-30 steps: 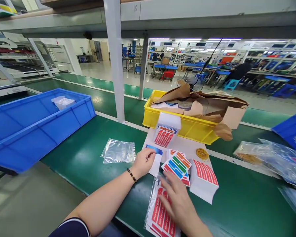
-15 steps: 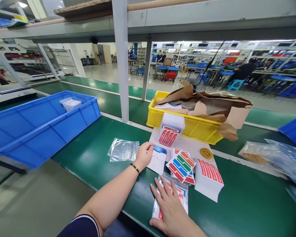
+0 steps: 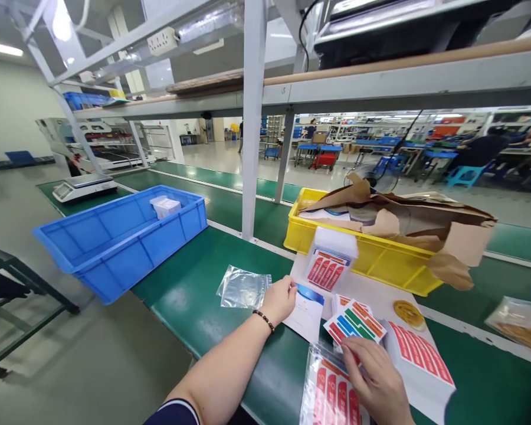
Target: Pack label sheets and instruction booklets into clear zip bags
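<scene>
My left hand [image 3: 282, 302], a beaded bracelet at its wrist, is closed in a pinch at the left edge of a white card with a blue top [image 3: 307, 313]. To its left lies a clear plastic bag [image 3: 244, 288], flat on the green bench. My right hand [image 3: 376, 375] has its fingers bent together at the lower edge of a multicoloured sticker sheet [image 3: 354, 321], its thumb side mostly hidden. Below that hand, partly covered, is a filled clear bag with red labels [image 3: 330, 389]. A thick stack of red-label sheets [image 3: 418, 360] stands to the right.
Behind the cards stand another sheet stack [image 3: 330, 260] and a yellow bin [image 3: 380, 260] stuffed with brown paper. Rubber bands [image 3: 407, 313] lie right of it. A blue bin [image 3: 128, 236] holds a small white packet. A white post [image 3: 252, 118] rises from the bench.
My right hand has lifted off the filled bag and moved up and right to the multicoloured sticker sheet. The left hand stays at the white card. The camera view has tilted up and left.
</scene>
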`<state>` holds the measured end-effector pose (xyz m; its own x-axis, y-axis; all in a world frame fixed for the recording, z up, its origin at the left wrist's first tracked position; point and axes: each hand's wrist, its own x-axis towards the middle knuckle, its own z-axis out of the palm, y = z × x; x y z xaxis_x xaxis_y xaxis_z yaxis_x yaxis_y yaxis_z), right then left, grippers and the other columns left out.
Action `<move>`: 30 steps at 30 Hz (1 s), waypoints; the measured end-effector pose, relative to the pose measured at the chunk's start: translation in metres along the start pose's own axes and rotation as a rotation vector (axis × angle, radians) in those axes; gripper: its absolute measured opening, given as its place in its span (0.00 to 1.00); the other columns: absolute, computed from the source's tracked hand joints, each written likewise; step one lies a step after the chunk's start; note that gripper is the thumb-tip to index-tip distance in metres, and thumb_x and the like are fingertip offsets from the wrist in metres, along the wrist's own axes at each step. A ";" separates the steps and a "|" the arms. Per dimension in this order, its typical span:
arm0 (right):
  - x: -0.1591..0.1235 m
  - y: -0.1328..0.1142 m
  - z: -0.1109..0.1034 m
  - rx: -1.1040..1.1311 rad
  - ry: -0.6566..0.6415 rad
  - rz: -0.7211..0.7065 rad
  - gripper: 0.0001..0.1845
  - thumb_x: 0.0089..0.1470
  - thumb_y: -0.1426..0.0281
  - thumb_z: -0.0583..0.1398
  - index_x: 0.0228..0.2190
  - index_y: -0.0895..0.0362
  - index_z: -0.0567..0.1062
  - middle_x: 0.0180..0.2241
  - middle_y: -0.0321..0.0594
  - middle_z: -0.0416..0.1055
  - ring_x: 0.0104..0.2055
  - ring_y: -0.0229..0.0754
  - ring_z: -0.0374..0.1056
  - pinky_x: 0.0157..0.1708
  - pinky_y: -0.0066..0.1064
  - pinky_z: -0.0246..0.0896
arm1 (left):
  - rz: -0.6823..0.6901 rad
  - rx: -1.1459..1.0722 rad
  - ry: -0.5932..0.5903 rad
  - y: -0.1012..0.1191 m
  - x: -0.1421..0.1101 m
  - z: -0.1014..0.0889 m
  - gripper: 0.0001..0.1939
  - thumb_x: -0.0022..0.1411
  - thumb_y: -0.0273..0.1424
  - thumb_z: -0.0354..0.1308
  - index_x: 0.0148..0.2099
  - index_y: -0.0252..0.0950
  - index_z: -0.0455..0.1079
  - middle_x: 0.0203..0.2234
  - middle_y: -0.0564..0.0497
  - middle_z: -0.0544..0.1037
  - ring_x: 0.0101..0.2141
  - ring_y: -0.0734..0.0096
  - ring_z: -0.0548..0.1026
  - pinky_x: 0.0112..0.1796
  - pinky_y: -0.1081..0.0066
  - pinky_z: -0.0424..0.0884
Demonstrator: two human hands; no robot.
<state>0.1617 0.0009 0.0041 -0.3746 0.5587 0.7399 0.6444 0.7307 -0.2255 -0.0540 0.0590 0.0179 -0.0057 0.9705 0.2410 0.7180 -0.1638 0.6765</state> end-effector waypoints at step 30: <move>-0.011 -0.012 0.001 0.591 -0.324 0.679 0.24 0.52 0.61 0.52 0.49 0.60 0.65 0.40 0.46 0.72 0.44 0.47 0.67 0.45 0.37 0.61 | 0.226 0.069 -0.406 0.063 -0.050 0.009 0.13 0.54 0.33 0.44 0.26 0.34 0.68 0.21 0.51 0.72 0.22 0.75 0.63 0.23 0.75 0.53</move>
<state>0.1572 -0.0134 -0.0018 -0.2682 0.9528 0.1425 0.3844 0.2415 -0.8910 -0.0022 0.0020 0.0425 0.4187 0.9049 0.0761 0.7144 -0.3800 0.5876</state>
